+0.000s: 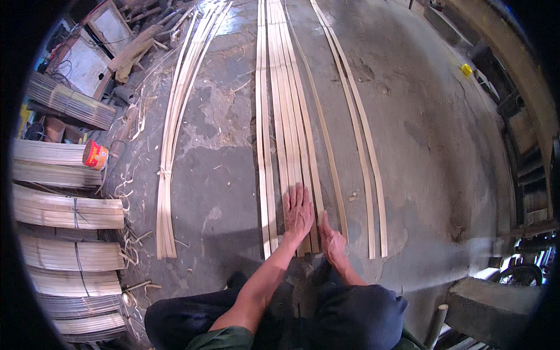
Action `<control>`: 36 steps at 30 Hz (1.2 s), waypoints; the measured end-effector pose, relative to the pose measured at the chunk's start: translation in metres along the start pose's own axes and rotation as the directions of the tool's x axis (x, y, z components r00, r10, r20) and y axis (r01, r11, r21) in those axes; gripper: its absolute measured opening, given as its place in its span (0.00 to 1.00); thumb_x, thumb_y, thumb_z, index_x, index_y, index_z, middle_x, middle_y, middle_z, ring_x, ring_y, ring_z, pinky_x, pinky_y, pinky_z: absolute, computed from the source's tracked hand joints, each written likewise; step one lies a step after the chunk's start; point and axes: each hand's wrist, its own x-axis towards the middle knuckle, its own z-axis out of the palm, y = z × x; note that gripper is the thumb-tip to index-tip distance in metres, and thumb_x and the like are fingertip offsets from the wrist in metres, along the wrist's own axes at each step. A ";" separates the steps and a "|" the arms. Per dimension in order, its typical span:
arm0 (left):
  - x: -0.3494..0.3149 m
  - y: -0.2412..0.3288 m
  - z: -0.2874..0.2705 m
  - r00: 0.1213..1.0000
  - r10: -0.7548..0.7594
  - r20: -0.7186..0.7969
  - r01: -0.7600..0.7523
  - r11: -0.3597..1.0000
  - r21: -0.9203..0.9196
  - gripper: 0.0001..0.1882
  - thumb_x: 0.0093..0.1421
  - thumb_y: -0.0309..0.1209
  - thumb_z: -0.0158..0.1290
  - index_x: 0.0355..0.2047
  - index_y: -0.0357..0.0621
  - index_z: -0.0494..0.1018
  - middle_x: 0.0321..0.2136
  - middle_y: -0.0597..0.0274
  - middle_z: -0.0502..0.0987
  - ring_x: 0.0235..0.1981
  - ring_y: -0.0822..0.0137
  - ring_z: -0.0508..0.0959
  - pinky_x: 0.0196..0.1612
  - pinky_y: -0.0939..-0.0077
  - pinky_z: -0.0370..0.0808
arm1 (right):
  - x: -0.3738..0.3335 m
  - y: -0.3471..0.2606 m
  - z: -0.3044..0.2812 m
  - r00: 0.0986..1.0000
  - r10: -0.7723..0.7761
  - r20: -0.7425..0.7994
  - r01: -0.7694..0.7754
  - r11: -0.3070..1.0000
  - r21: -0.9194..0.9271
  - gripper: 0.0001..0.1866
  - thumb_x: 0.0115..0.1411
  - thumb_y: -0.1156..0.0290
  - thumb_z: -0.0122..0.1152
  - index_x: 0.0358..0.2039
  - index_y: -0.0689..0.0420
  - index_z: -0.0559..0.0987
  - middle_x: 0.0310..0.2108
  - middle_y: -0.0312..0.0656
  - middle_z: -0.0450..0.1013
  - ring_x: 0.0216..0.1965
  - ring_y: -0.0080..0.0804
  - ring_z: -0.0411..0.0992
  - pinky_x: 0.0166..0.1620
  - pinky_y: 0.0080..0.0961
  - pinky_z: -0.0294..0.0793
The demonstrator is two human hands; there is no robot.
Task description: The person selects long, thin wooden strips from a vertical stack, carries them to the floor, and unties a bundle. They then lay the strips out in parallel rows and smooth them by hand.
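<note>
Several long, pale bamboo strips [283, 116] lie side by side on the floor, running away from me. My left hand [298, 211] is open and rests flat on their near part, fingers pointing ahead. At the right edge of this row, my right hand [333, 240] is closed around the near part of a strip, one digit along its edge; its other fingers are curled and partly hidden. A thin single strip [326, 137] curves past just right of that hand. Two more strips [357, 134] lie farther right, apart from the row.
A tied strip bundle [165, 192] lies left of the row. Thick strip bundles [70, 210] are stacked along the left side, with a red and yellow tub [95, 155] by them. Wood and a framed panel fill the far left. A concrete block [490, 300] stands near right.
</note>
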 end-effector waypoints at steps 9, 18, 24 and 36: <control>0.003 -0.001 0.001 1.000 0.008 0.001 -0.008 0.999 -0.032 0.31 0.61 0.36 0.47 0.63 0.39 0.56 0.66 0.51 0.53 0.68 0.52 0.49 0.68 0.56 0.44 | 0.003 0.000 -0.004 0.998 -0.029 0.050 0.030 0.999 -0.029 0.33 0.63 0.65 0.44 0.68 0.49 0.48 0.27 0.57 0.76 0.28 0.59 0.76 0.31 0.54 0.73; 0.006 0.000 -0.006 1.000 0.007 -0.007 -0.008 0.999 -0.052 0.30 0.61 0.33 0.47 0.62 0.36 0.58 0.65 0.50 0.54 0.67 0.50 0.50 0.68 0.54 0.46 | 0.002 -0.007 -0.005 0.999 -0.030 0.043 0.037 0.984 -0.177 0.32 0.65 0.60 0.45 0.67 0.44 0.50 0.24 0.56 0.76 0.26 0.55 0.77 0.29 0.52 0.73; 0.003 -0.001 0.001 0.999 0.000 0.037 0.002 0.999 -0.046 0.30 0.63 0.35 0.45 0.63 0.38 0.56 0.66 0.49 0.52 0.68 0.50 0.48 0.68 0.56 0.45 | 0.002 -0.005 -0.003 0.998 0.024 0.053 -0.014 0.984 -0.178 0.30 0.65 0.57 0.45 0.67 0.41 0.52 0.23 0.54 0.76 0.26 0.55 0.77 0.30 0.55 0.72; 0.000 -0.002 -0.002 0.999 0.028 0.043 -0.030 0.999 0.042 0.30 0.63 0.41 0.45 0.65 0.50 0.56 0.67 0.51 0.50 0.68 0.47 0.47 0.68 0.50 0.41 | 0.009 0.001 -0.028 0.966 -0.179 -0.185 0.144 0.971 -0.191 0.27 0.62 0.55 0.53 0.60 0.49 0.65 0.31 0.48 0.73 0.33 0.51 0.73 0.34 0.46 0.71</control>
